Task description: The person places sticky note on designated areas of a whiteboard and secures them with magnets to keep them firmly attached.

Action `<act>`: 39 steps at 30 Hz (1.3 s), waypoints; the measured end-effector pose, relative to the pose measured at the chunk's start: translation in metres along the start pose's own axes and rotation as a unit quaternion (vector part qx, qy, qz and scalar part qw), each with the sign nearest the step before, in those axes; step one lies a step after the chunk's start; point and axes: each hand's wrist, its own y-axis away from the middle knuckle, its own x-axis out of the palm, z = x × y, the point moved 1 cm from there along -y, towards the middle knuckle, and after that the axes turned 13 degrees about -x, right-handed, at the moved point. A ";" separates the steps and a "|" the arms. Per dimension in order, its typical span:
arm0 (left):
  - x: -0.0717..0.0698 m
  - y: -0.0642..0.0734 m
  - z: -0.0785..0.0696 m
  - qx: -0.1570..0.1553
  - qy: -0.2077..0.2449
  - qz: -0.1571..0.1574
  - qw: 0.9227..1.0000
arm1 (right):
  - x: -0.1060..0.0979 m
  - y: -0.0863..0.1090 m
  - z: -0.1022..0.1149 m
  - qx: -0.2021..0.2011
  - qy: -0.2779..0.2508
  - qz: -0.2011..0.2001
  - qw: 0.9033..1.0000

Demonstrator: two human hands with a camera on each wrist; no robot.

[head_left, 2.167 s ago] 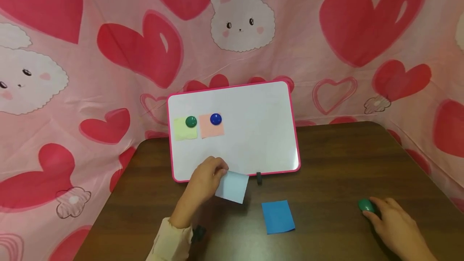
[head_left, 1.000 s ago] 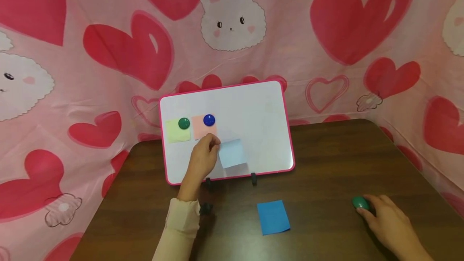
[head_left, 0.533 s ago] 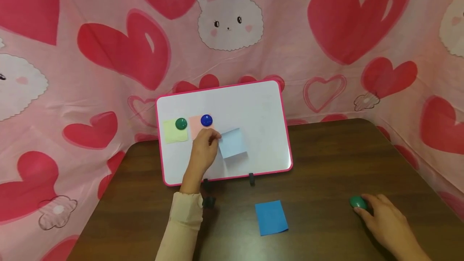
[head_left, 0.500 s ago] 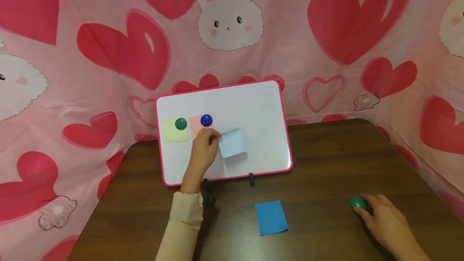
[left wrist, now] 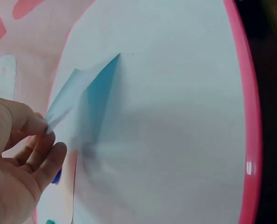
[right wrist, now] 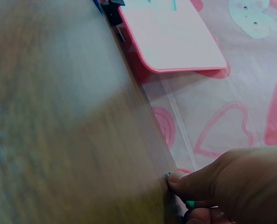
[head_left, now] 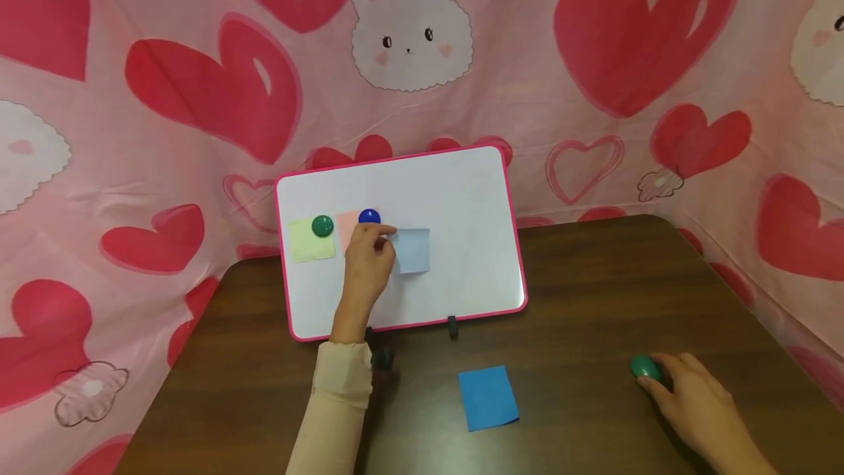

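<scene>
My left hand [head_left: 368,259] pinches a pale blue sticky note [head_left: 413,251] by its upper left corner, in front of a pink-framed whiteboard [head_left: 461,240]. In the left wrist view the note [left wrist: 82,93] tilts off the board, one edge near or touching it. Left of it on the board are a peach note [head_left: 346,229] under a blue magnet [head_left: 369,217], partly hidden by my hand, and a yellow-green note [head_left: 312,244] under a green magnet [head_left: 322,226]. My right hand [head_left: 699,405] grips another green magnet [head_left: 645,367] between thumb and fingers, at the table's right.
A bright blue sticky note [head_left: 489,398] lies on the dark wooden table [head_left: 567,328] in front of the board. Black stand feet [head_left: 452,327] support the board's lower edge. A pink cloth [head_left: 514,79] with hearts and rabbits hangs behind.
My left hand has lifted the pale blue note from the board's lower edge to beside the peach note, and the note now hangs straighter. My right hand keeps its grip on the green magnet.
</scene>
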 end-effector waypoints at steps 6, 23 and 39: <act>0.005 -0.005 0.001 0.002 0.015 -0.040 0.999 | 0.001 0.001 0.000 0.001 -0.001 -0.002 1.000; 0.017 -0.014 0.000 0.024 0.009 -0.060 0.998 | 0.000 0.000 0.000 0.007 -0.001 0.000 1.000; 0.028 -0.016 -0.001 0.060 -0.011 -0.120 0.991 | 0.002 -0.001 -0.001 0.000 0.005 -0.012 1.000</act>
